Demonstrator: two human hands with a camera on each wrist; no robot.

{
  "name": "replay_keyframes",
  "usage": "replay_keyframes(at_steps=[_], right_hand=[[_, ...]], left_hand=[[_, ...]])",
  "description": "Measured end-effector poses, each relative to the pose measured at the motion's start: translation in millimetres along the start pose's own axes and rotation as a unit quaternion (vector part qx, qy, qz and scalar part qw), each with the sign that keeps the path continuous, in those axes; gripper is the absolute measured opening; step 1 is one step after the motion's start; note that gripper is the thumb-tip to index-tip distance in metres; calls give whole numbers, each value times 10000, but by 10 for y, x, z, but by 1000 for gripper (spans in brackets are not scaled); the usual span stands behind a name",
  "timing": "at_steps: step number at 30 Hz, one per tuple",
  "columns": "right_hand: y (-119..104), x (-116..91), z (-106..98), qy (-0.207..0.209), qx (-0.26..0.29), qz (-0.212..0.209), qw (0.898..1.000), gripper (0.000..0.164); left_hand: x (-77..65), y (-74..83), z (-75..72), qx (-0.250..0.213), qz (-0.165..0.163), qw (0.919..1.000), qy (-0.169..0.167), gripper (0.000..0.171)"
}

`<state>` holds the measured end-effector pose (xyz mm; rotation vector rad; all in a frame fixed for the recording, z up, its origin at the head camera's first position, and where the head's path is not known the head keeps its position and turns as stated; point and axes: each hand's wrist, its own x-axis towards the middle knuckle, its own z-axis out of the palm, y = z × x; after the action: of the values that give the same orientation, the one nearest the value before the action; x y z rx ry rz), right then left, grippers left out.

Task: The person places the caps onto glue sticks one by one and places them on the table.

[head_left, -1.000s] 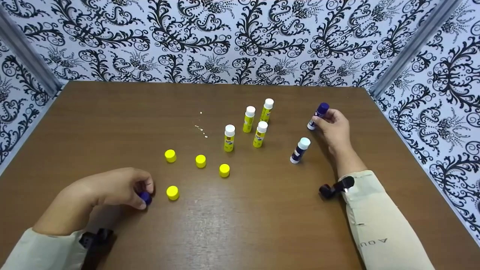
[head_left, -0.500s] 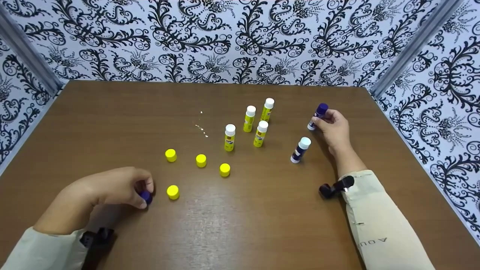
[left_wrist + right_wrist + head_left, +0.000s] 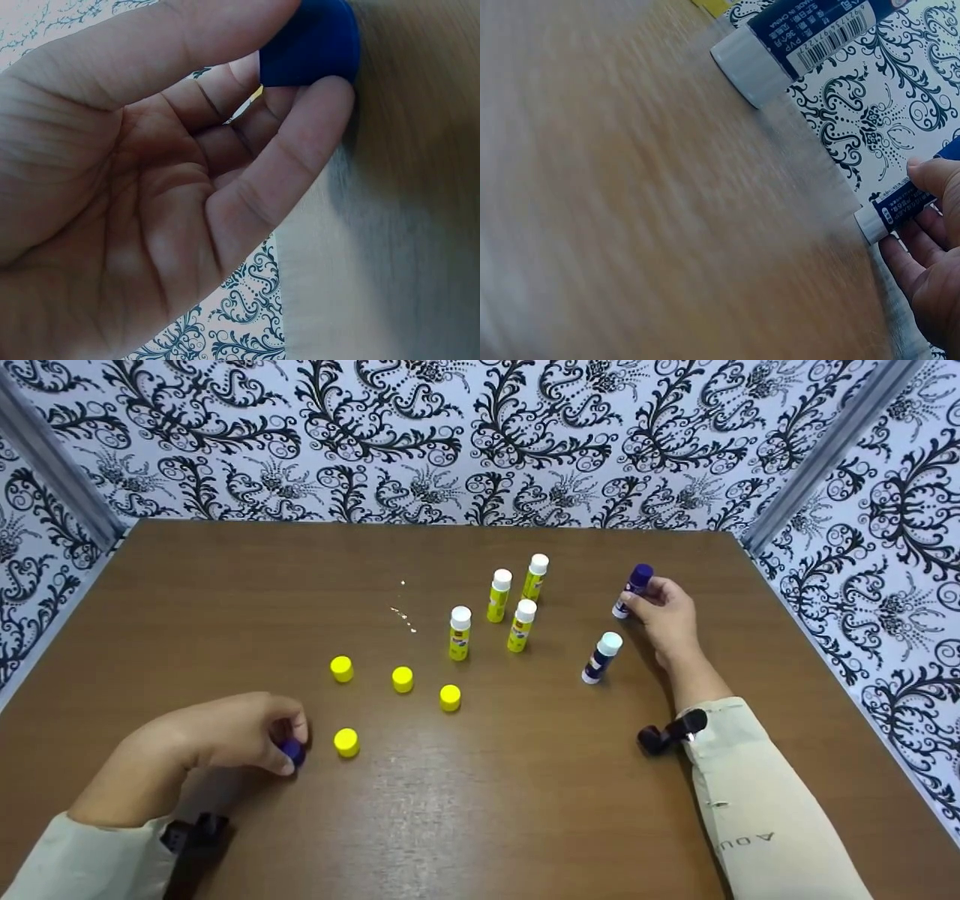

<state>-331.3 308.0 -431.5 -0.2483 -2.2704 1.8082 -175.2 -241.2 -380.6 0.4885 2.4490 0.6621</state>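
On a brown table (image 3: 480,817), a person's two bare hands work well apart. The left hand's (image 3: 217,735) grip is nearly closed, thumb and fingertips pinching a small blue cap (image 3: 292,753) at table level, probably because something so short offers only its sides. At far right, the right hand (image 3: 670,619) has its grip closed round the body of a purple-capped stick (image 3: 634,589); holding it there leaves the cap clear on top and likely steadies the stick. Whether its base touches the table is hard to tell. Just nearer stands a navy stick (image 3: 601,660) with a pale top. Mid-table, four yellow sticks (image 3: 460,636) stand upright, white tops exposed, seemingly because their yellow caps (image 3: 403,680) sit apart, scattered between them and the left hand.
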Motion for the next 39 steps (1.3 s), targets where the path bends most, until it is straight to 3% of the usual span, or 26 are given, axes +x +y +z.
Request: replay_keyframes(at_steps=[12, 25, 39], right_hand=[[2, 44, -11, -118, 202, 82, 9997, 25], [20, 21, -8, -63, 81, -42, 9999, 27], [33, -4, -19, -42, -58, -29, 10000, 36]], left_hand=[[-3, 17, -22, 36, 110, 9999, 99, 27], [-13, 64, -25, -40, -211, 9997, 108, 25], [-27, 75, -16, -195, -40, 9993, 319, 24]])
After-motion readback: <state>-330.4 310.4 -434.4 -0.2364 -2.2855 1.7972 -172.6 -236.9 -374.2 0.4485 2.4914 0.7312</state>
